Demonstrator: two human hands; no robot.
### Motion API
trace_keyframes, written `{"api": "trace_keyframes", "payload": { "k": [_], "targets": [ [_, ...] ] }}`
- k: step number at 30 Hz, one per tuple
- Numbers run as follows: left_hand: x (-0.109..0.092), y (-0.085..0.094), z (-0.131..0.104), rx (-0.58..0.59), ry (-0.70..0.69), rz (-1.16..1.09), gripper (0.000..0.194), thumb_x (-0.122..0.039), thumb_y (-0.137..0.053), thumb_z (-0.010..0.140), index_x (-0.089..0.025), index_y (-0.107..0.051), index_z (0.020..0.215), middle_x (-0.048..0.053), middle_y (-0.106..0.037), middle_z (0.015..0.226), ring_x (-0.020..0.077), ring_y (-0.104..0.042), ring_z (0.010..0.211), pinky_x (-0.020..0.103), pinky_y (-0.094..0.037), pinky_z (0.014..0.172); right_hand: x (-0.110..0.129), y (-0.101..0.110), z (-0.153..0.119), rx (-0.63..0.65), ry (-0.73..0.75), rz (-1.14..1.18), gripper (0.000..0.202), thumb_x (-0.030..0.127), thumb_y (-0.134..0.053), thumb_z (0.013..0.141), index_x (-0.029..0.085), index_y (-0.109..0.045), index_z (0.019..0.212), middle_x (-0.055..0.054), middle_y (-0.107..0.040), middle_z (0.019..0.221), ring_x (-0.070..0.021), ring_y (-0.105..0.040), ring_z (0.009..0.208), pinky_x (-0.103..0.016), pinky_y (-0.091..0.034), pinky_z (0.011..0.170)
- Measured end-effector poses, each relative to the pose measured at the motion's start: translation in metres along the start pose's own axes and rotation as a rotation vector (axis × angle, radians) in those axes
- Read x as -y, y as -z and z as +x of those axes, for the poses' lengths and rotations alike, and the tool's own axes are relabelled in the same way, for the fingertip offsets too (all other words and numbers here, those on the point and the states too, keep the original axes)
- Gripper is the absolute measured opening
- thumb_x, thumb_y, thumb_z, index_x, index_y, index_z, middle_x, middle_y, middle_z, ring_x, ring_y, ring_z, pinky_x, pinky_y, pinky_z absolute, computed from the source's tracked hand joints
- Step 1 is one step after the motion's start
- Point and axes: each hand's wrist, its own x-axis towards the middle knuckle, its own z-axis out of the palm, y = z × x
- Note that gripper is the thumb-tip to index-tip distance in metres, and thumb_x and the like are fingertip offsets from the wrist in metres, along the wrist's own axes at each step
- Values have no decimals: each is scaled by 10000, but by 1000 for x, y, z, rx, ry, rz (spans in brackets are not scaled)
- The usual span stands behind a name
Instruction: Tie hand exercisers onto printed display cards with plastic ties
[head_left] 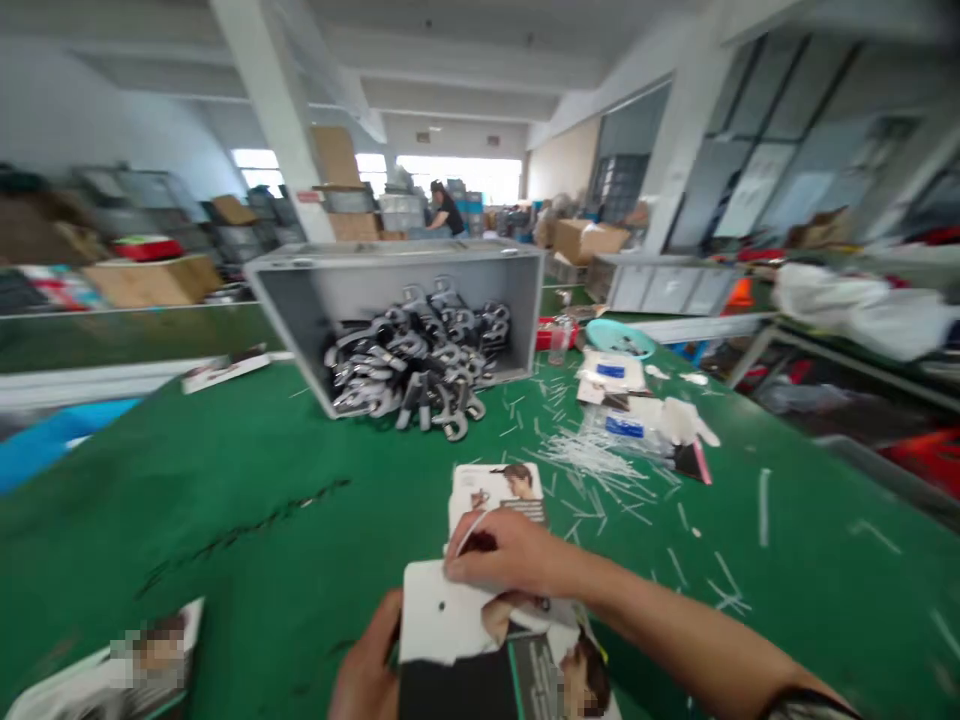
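Note:
My left hand grips the left edge of a printed card, white above and dark below, with a small hole near its top. Over the card's upper edge, my right hand is closed in a pinch, and a thin white plastic strip curves up from its fingers. Whether the strip passes through the card is hidden. Just beyond lies a second printed card, partly covered by my right hand. A loose pile of white plastic strips is spread to the right.
A grey bin lies on its side, with shiny grey-and-black handle-like parts spilling out. More printed cards lie at the lower left. Plastic bags and a turquoise plate sit right. Far back, a person bends over.

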Motion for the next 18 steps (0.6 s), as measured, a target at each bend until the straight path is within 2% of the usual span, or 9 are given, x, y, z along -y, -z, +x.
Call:
{"api": "trace_keyframes", "payload": {
  "k": [1, 4, 6, 9, 11, 16, 18],
  "targets": [
    [2, 2, -1, 28, 26, -27, 259, -372, -733, 738, -206, -684, 931, 8, -685, 794, 217, -631, 744, 290, -526, 655, 3, 0, -1, -1, -16, -4, 185, 334, -699, 813, 155, -696, 859, 14, -611, 740, -109, -538, 677, -209, -409, 617],
    [11, 9, 0, 33, 8, -8, 156, -317, -645, 817, -172, -669, 767, 14, -635, 738, 171, -574, 714, 248, -474, 666, 9, 7, -3, -8, -46, -49, 180, 341, -669, 833, 163, -673, 861, 30, -550, 687, -99, -471, 615, -209, -353, 557],
    [16, 16, -3, 76, -23, 43, 204, -283, -586, 875, -171, -667, 725, 19, -620, 728, 160, -566, 724, 238, -454, 687, 11, 14, -4, -21, -74, -61, 208, 372, -651, 843, 166, -660, 863, 40, -520, 663, -94, -435, 578, -212, -321, 532],
    [17, 26, -15, 231, -60, 14, 183, -266, -551, 922, -197, -720, 916, 54, -676, 878, 182, -607, 853, 265, -466, 802, 7, 19, -1, -15, -105, -74, 256, 411, -633, 848, 157, -659, 862, 26, -548, 697, -97, -440, 591, -220, -317, 535],
    [16, 29, -21, 272, -84, -28, 185, -268, -569, 921, -214, -727, 1001, 70, -687, 959, 190, -615, 896, 276, -469, 837, 2, 19, 3, -14, -88, -97, 261, 407, -638, 842, 148, -666, 852, 6, -584, 742, -106, -468, 633, -228, -339, 565],
    [17, 18, -13, 42, -86, -23, 185, -277, -572, 926, -214, -747, 924, 53, -655, 866, 179, -605, 837, 259, -468, 783, -4, 15, 11, -23, -77, -106, 263, 409, -649, 832, 148, -674, 845, 6, -579, 723, -106, -469, 616, -231, -325, 547],
    [18, 11, -6, 21, -89, -47, 204, -291, -558, 934, -218, -745, 963, 70, -656, 941, 193, -609, 893, 272, -479, 807, -3, 14, 10, -27, -85, -89, 266, 415, -651, 830, 150, -672, 840, 8, -575, 715, -104, -470, 606, -229, -319, 538]
  ]
}}
